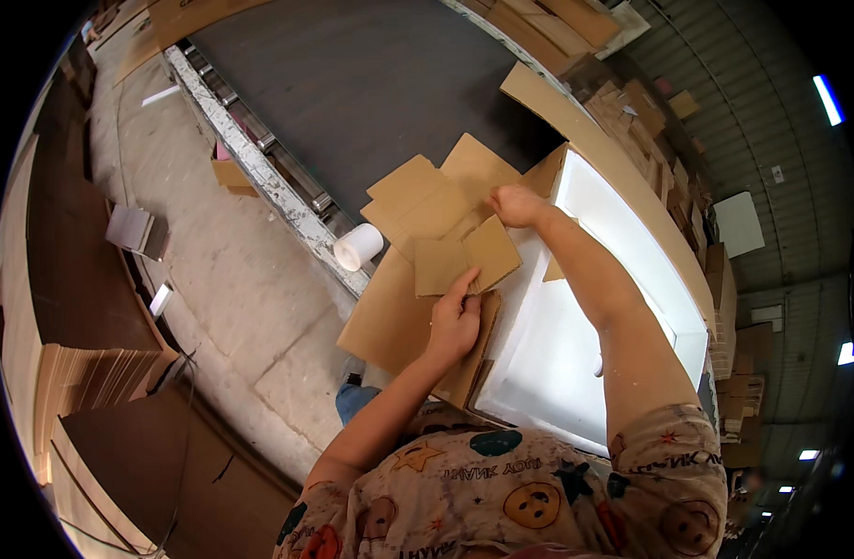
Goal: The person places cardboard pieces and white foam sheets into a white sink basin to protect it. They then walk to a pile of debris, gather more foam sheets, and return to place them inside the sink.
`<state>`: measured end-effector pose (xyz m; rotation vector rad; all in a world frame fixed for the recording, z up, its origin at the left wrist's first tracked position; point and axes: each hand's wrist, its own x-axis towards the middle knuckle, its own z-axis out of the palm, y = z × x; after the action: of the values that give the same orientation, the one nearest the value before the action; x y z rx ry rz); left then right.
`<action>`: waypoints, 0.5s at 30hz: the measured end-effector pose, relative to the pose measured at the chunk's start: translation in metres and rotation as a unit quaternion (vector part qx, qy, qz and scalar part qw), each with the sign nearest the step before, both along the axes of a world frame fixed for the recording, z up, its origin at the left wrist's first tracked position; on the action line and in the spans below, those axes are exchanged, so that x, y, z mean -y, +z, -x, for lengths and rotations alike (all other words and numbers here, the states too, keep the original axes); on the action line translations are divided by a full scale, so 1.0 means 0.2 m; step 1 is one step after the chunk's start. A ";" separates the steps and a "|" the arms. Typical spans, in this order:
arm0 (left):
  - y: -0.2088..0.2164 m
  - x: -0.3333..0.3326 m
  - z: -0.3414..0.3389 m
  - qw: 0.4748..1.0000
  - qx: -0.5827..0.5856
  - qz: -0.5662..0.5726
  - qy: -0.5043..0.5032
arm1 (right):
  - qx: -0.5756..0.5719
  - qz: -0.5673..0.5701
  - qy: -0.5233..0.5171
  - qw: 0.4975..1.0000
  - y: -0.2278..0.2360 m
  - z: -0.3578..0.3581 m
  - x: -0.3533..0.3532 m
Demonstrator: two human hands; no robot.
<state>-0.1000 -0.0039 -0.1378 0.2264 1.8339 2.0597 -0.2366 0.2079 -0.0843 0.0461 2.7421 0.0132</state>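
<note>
A folded piece of brown cardboard (pixel 443 266) with a raised flap is pinched by my left hand (pixel 455 326), its fingers closed on the lower edge. Farther up and to the right, my right hand (pixel 518 205) is closed at the edge of another cut cardboard sheet (pixel 418 200), near the box's corner; its fingertips are partly hidden. Both pieces lie over the left flap (pixel 382 321) of a large open carton (pixel 623 158). Inside the carton sits a glossy white basin-like item (pixel 562 345), with my right forearm reaching across it.
Beyond the carton stretches a dark conveyor belt (pixel 371 84) with a worn white side rail (pixel 278 186). A white roll (pixel 359 247) rests by its near edge. Stacks of flat cardboard (pixel 92 391) stand at the left, and more cartons (pixel 646 107) are piled at the right.
</note>
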 end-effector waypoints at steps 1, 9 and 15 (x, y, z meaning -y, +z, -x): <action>0.01 0.00 -0.01 1.000 0.008 -0.016 0.008 | 0.000 -0.006 -0.009 1.000 0.00 0.00 0.00; 0.11 0.11 -0.14 0.985 0.107 -0.130 0.031 | -0.050 0.011 -0.018 0.999 -0.01 0.01 0.01; 0.13 0.11 -0.14 0.987 0.091 -0.128 0.034 | -0.085 0.003 -0.008 0.996 -0.07 0.02 -0.04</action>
<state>-0.0710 -0.0262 -0.1117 0.0397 1.4891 2.2785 -0.2414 0.2151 -0.0992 0.0714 2.9122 -0.0039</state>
